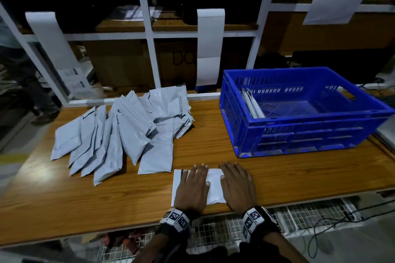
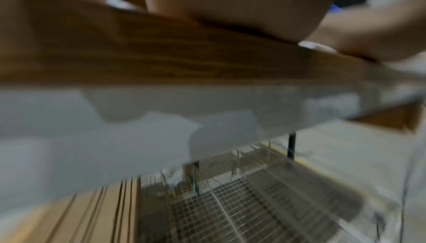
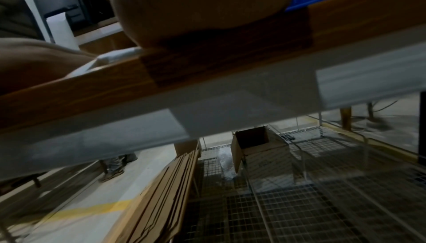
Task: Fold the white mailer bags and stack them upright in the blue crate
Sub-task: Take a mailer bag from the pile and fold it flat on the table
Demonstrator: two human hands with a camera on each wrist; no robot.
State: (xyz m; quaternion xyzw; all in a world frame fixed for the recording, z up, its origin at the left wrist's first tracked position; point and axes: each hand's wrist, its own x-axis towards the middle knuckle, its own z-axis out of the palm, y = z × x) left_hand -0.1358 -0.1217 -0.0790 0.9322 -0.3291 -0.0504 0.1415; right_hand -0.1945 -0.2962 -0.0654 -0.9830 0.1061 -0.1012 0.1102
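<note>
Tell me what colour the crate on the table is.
The crate is bright blue with slotted walls, and it shows best in the head view.

On my table [image 1: 213, 151]: loose bags [image 1: 128, 130] at 10 o'clock, crate [image 1: 303, 130] at 2 with folded bags [image 1: 253, 102] against its left wall. One bag [image 1: 213, 186] at 6, under my left hand [image 1: 193, 188] and right hand [image 1: 238, 186].

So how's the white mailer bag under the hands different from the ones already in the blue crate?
The white mailer bag under the hands lies flat on the wooden table, pressed by the left hand and right hand. The folded white bags in the blue plastic crate stand on edge, leaning against the crate's left wall, untouched. The first is alone; the crate holds a few. Both are white and folded.
</note>
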